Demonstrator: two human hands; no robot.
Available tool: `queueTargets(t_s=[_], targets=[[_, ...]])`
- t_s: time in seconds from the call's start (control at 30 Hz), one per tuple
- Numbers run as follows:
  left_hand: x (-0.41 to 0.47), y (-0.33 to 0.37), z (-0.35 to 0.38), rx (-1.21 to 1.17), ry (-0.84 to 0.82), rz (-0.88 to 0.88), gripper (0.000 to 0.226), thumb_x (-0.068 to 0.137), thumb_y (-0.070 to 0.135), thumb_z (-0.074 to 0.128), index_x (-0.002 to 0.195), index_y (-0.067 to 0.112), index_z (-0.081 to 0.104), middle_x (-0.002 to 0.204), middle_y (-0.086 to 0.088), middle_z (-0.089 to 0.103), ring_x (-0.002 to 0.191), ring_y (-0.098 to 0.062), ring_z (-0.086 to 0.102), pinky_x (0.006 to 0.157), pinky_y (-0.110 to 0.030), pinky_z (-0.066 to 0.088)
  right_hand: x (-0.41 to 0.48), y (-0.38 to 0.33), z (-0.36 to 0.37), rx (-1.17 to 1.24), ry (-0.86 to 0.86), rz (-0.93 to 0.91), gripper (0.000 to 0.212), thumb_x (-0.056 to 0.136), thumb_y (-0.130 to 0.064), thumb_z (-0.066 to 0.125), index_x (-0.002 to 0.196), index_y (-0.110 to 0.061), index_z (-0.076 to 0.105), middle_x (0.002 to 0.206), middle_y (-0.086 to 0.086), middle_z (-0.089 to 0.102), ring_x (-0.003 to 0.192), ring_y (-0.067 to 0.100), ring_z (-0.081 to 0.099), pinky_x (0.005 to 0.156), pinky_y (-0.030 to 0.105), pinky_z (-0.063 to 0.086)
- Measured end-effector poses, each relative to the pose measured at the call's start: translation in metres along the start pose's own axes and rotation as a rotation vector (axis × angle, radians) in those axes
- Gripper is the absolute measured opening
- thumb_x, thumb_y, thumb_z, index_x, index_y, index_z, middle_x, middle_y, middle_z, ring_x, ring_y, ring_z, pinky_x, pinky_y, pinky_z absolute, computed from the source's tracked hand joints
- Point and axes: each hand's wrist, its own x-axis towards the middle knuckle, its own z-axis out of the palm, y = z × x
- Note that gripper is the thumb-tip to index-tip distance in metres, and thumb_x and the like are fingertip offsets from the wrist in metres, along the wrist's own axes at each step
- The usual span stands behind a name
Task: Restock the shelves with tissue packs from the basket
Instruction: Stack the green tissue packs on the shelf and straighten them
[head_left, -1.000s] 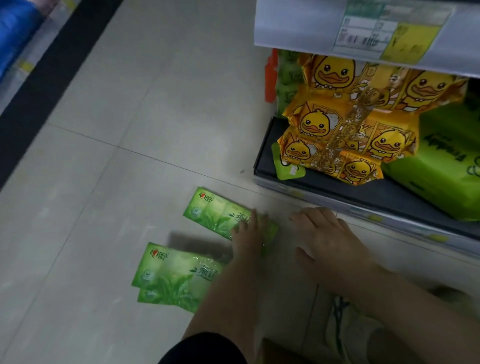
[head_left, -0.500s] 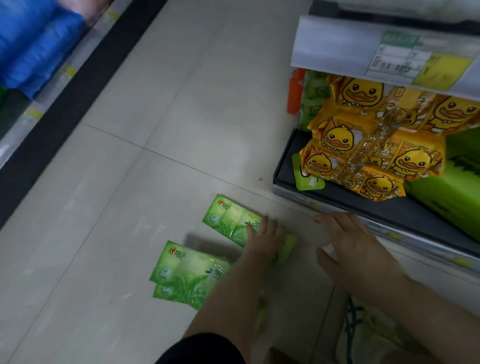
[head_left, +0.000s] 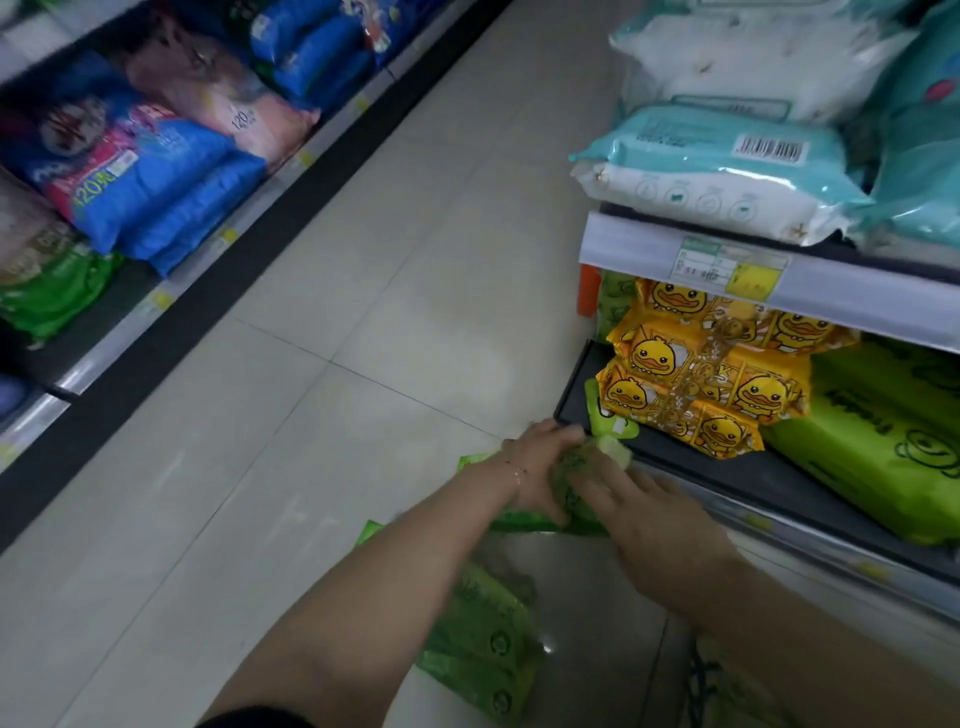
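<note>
A green tissue pack (head_left: 589, 470) is up off the floor, just in front of the dark bottom shelf (head_left: 574, 402). My left hand (head_left: 537, 467) grips its left end, fingers over the top and thumb underneath. From the right, my right hand (head_left: 641, 514) lies over the pack with its fingers stretched along it. More green tissue packs (head_left: 483, 634) lie on the tiles below my left forearm, partly hidden by it. No basket is in view.
Yellow duck-print packs (head_left: 701, 384) and large green packs (head_left: 883, 457) fill the bottom shelf. Teal and white wipe packs (head_left: 717, 171) sit on the shelf above. Across the tiled aisle (head_left: 415, 260) a low shelf holds blue and pink bags (head_left: 150, 171).
My left hand has lifted a green pack off the floor and my right hand has come onto it. Both moved toward the bottom shelf. The view tilted up, showing more shelves.
</note>
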Motion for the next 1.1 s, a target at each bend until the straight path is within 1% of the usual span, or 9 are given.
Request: queueTargets(t_s=[0.1,0.17,0.27,0.43,0.53,0.63,0.8,0.97,1.1], targets=[[-0.012,0.014,-0.029,-0.020,0.010,0.074,0.076,0.048,0.036,0.088,0.104,0.044,0.037,0.108,0.004,0.039,0.105,-0.019,0.048,0.098,-0.038,0.046,0.003,-0.001,-0.033,-0.065,-0.059,-0.069,0.082,0.023,-0.014,0.088,0.101,-0.021,0.062,0.097,0.005,0.064,0.054,0.021,0.060,0.039,0.029,0.042],[-0.023,0.027,-0.052,-0.008,0.037,0.115,0.080,0.050,0.032,0.090,0.114,0.035,0.042,0.110,0.003,0.041,0.104,-0.018,0.049,0.096,-0.036,0.047,0.002,0.002,-0.054,-0.121,-0.088,-0.092,0.079,0.031,-0.017,0.090,0.106,-0.021,0.064,0.103,0.006,0.063,0.060,0.023,0.062,0.041,0.029,0.039],[-0.046,0.045,-0.085,0.053,0.092,0.169,0.081,0.052,0.031,0.089,0.120,0.024,0.046,0.110,0.001,0.045,0.100,-0.018,0.050,0.092,-0.035,0.048,-0.002,0.006,-0.081,-0.181,0.009,-0.154,0.080,0.023,-0.015,0.090,0.100,-0.017,0.068,0.098,0.009,0.065,0.057,0.021,0.061,0.036,0.029,0.042],[-0.090,0.066,-0.130,0.023,0.227,0.213,0.082,0.055,0.043,0.088,0.124,0.025,0.046,0.112,0.003,0.048,0.103,-0.016,0.049,0.095,-0.035,0.045,-0.004,0.012,-0.123,-0.210,0.153,-0.238,0.081,0.035,-0.010,0.090,0.110,-0.013,0.060,0.111,0.012,0.062,0.078,0.025,0.064,0.047,0.030,0.056],[-0.114,0.069,-0.150,-0.035,0.294,0.236,0.097,0.057,0.057,0.082,0.140,0.030,0.040,0.131,0.003,0.046,0.121,-0.013,0.045,0.108,-0.035,0.038,-0.002,0.009,-0.163,-0.226,0.262,-0.286,0.075,0.043,-0.009,0.085,0.114,-0.012,0.062,0.114,0.012,0.064,0.084,0.026,0.066,0.057,0.034,0.059],[-0.138,0.068,-0.163,-0.070,0.384,0.227,0.111,0.054,0.070,0.074,0.148,0.038,0.025,0.145,0.008,0.032,0.134,-0.010,0.033,0.114,-0.037,0.030,-0.001,0.011,-0.194,-0.271,0.349,-0.280,0.075,0.040,-0.010,0.087,0.111,-0.011,0.064,0.102,0.007,0.067,0.079,0.022,0.065,0.059,0.030,0.057],[-0.165,0.059,-0.163,0.159,0.580,0.156,0.120,0.048,0.078,0.069,0.148,0.036,0.017,0.149,0.009,0.030,0.135,-0.014,0.034,0.111,-0.041,0.031,-0.012,0.022,-0.242,-0.203,0.433,-0.191,0.046,0.063,-0.008,0.079,0.104,-0.006,0.059,0.093,0.010,0.062,0.078,0.030,0.063,0.057,0.040,0.056],[-0.165,0.053,-0.171,0.289,0.811,0.077,0.091,0.067,0.050,0.071,0.142,0.038,0.021,0.140,0.006,0.044,0.124,-0.022,0.046,0.097,-0.038,0.037,-0.031,0.025,-0.299,-0.155,0.606,-0.178,0.044,0.073,-0.013,0.079,0.110,-0.005,0.055,0.096,0.012,0.062,0.079,0.033,0.064,0.058,0.037,0.056],[-0.169,0.071,-0.200,0.162,0.968,0.213,0.066,0.075,0.024,0.067,0.137,0.020,0.043,0.125,-0.001,0.055,0.114,-0.024,0.050,0.095,-0.038,0.042,-0.047,0.033,-0.332,-0.205,0.681,-0.201,0.050,0.074,-0.015,0.079,0.116,-0.006,0.054,0.103,0.013,0.063,0.082,0.033,0.065,0.060,0.038,0.057]])
